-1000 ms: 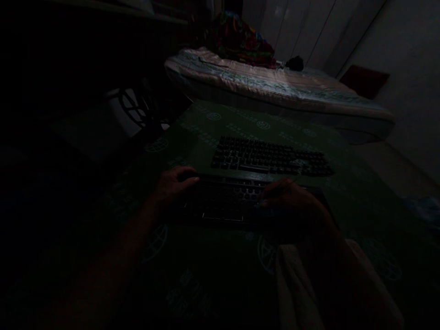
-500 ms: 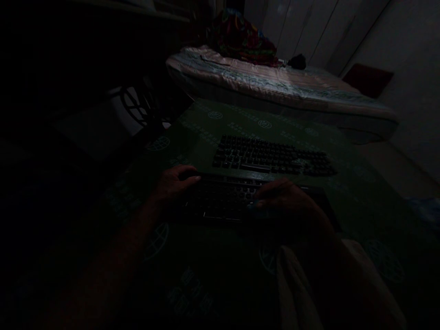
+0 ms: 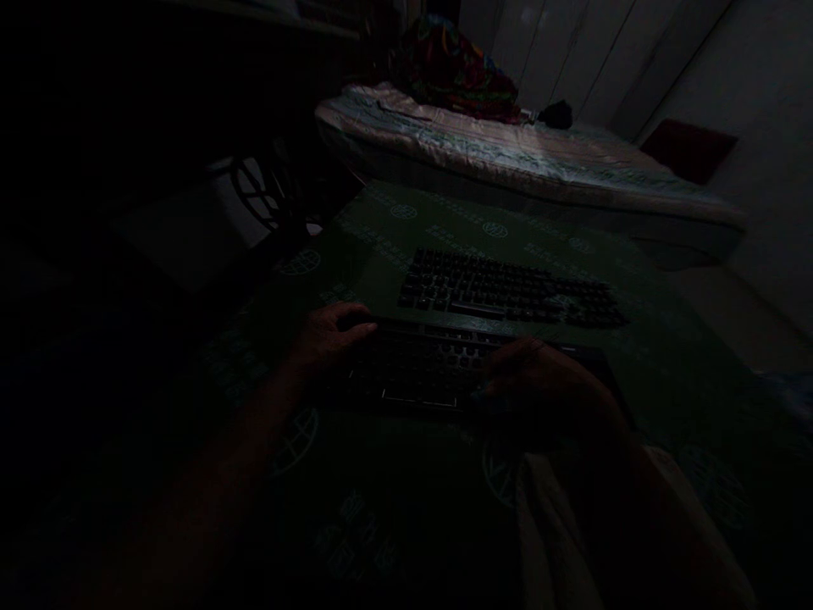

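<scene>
A black keyboard frame (image 3: 412, 360) with its keycaps off lies across the green surface, its bare key sockets facing up. My left hand (image 3: 334, 335) is closed around its far left corner, thumb along the top edge. Over the right half of the frame, my right hand (image 3: 539, 377) curls its fingers round a small bluish object (image 3: 483, 396); the dark hides what kind it is. Beyond the frame, loose black keycaps (image 3: 476, 309) are set out in keyboard order.
Beneath everything is a green printed sheet (image 3: 356, 500). A pale cloth (image 3: 552, 525) lies by my right forearm. Past the far edge stands a bed (image 3: 572, 169) with a red patterned blanket (image 3: 450, 76). A dark spoked wheel (image 3: 257, 195) is at left.
My right hand has shifted slightly right over the keyboard frame, and less of the bluish object shows. My left hand keeps its hold. The whole view has moved a little.
</scene>
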A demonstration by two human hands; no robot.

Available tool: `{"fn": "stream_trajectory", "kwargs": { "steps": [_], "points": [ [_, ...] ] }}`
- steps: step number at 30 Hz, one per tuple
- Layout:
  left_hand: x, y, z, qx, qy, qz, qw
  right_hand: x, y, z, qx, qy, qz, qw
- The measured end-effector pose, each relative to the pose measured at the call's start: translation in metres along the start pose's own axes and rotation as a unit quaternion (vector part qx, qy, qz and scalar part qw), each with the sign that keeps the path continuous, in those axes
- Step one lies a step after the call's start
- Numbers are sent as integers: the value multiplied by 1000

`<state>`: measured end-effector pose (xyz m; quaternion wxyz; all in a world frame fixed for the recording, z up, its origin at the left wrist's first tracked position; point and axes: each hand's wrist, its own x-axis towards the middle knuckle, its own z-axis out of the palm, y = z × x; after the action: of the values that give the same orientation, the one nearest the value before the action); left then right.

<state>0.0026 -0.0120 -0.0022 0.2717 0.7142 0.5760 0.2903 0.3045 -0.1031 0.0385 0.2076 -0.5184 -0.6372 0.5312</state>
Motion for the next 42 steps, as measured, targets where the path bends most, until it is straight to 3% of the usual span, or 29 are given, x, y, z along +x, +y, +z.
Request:
{"fn": "stream_trajectory", "kwargs": {
  "steps": [4,9,14,22,30,35,40,42],
  "points": [
    [1,-2,1,-10,-3,4,1000,-5,0,-5,15,19,10,1000],
    [0,-3,1,-8,-4,-5,1000,3,2,5,47,91,-30,994],
    [-1,-2,0,-4,-5,-2,1000,14,3,19,19,58,-50,997],
    [1,-2,0,0,-5,-3,1000,11,3,21,-2,36,-70,997],
    [0,0,0,2,-4,-14,1000,10,-3,25,15,4,-43,999],
    [-1,0,-1,2,-3,-6,1000,11,-2,21,56,64,-40,996],
    [-1,0,0,2,-4,-10,1000,10,-3,20,43,27,-28,998],
    [-1,0,1,2,-4,-15,1000,11,-3,20,46,74,-35,996]
  ]
}}
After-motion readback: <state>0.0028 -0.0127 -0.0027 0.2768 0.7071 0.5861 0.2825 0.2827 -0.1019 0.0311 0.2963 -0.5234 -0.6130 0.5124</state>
